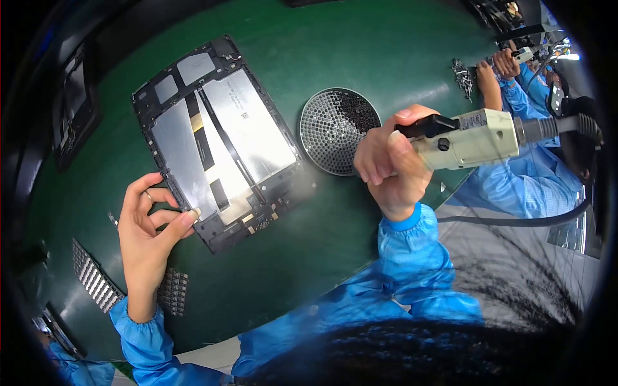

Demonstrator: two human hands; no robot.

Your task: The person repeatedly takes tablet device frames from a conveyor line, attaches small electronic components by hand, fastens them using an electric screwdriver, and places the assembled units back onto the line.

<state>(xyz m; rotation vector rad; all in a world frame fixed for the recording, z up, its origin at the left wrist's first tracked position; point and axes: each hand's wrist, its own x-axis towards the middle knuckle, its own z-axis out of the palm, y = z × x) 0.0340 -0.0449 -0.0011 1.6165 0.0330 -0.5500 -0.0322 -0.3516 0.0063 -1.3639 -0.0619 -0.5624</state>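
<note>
An opened tablet [174,145] lies tilted on the green table, its silver inner plates, dark frame and a ribbon cable showing. My left hand [147,225] grips its near left edge, thumb on top and fingers curled along the side. In my right hand [399,161] is a pale electric screwdriver [476,138] with a black lever, held sideways at its front end; the bit is hidden by my fingers. Just left of that hand sits a round dimpled screw tray [322,138], with many tiny dark screws heaped at its upper right.
Strips of small metal parts [96,276] and a darker grid of parts [172,293] lie near my left forearm. Another dark device [74,96] stands far left. A cable [521,222] loops on the right, near a co-worker's sleeve [524,183] and a small metal pile [462,77].
</note>
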